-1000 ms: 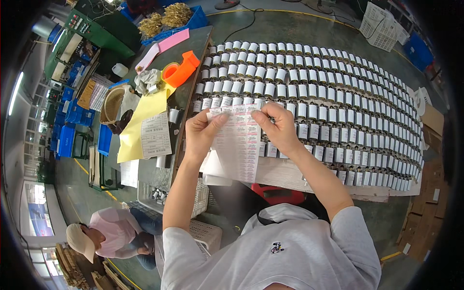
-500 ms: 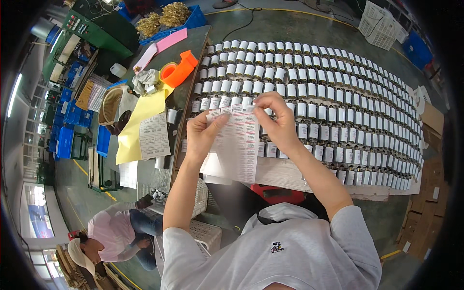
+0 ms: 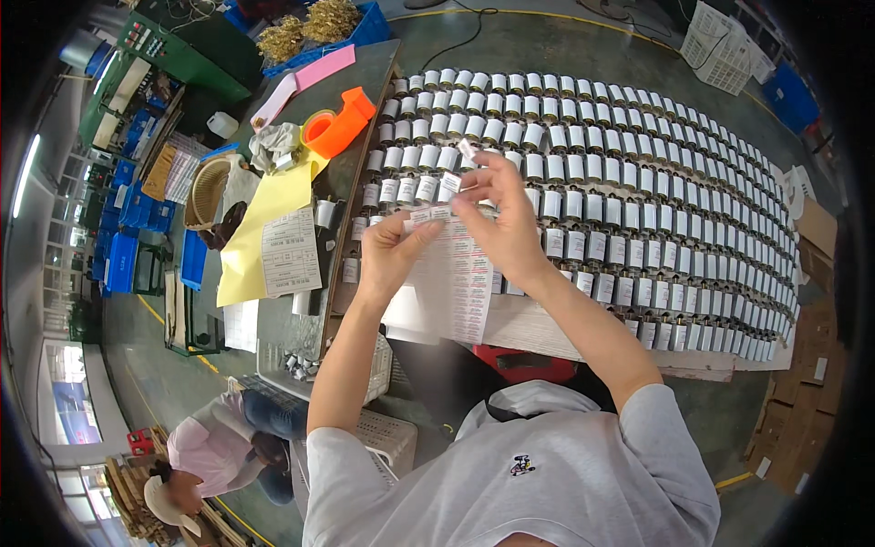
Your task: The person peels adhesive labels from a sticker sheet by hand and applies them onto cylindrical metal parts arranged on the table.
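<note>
The left hand holds the top edge of a sheet of labels in a pinching grip, thumb on the near face, with the sheet hanging down over the near edge of the tabletop. The right hand is raised just above the sheet's top right corner, its grip clenched on a small white label pinched between the fingertips. Behind both hands, rows of small cylinders with white labels cover the tabletop from left to far right. To the left lie a yellow sheet of paper, an orange tape dispenser and a pink strip. Another person in a pink top crouches on the floor at the near left.
</note>
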